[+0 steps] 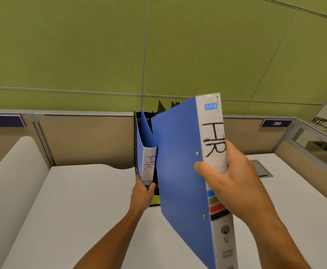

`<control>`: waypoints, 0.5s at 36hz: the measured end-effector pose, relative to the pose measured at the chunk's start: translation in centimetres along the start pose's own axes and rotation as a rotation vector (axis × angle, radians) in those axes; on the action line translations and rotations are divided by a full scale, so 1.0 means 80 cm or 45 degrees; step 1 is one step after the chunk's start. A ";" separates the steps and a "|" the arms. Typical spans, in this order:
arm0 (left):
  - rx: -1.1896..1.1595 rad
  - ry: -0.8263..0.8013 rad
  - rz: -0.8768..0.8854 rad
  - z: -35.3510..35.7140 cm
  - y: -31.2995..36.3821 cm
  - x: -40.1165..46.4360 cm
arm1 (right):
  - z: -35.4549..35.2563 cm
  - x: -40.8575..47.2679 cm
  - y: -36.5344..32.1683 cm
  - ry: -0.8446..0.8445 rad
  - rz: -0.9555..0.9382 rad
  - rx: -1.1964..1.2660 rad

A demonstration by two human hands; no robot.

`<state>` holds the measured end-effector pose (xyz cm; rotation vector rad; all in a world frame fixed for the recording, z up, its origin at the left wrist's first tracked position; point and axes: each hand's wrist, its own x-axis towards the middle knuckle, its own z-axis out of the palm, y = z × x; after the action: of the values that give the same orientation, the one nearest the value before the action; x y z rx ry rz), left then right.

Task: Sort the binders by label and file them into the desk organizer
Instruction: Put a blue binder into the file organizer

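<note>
Right hand (234,177) is wrapped round the spine of the near blue binder (178,152), thumb pressed on the cover, fingers hidden behind the spine; binder is held upright, tilted, just right of the desk organizer (155,115) and above the desk (93,191). Left hand (142,193) pinches the lower spine end of the second blue binder (146,148), which is stood in the organizer's leftmost slot

Handling, judged: rigid board covers, looks thin and light, one-hand carry is fine; plastic cover likely slick, so the spine is the right place to be gripped, mid-height for balance. Covers can splay if only one is held

Both spines are hand-marked "HR", so the same group is assumed. Organizer: black, divider tips are seen behind the near binder; one binder is in it, other slots are mostly hidden. Something yellow-green lies at the organizer's base, not identifiable
</note>
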<state>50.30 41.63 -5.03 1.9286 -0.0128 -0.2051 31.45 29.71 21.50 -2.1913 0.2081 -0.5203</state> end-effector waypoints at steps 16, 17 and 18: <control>0.008 -0.041 -0.008 -0.010 -0.006 0.000 | 0.111 0.118 0.018 0.129 -0.196 0.178; 0.012 -0.035 -0.005 -0.009 -0.007 0.000 | 0.117 0.123 0.024 0.130 -0.172 0.209; 0.015 -0.030 -0.001 -0.009 -0.008 0.000 | 0.124 0.127 0.031 0.128 -0.146 0.240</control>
<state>50.34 42.50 -5.38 1.9380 -0.0292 -0.2284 44.99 31.99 17.07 -2.0031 0.0836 -0.6869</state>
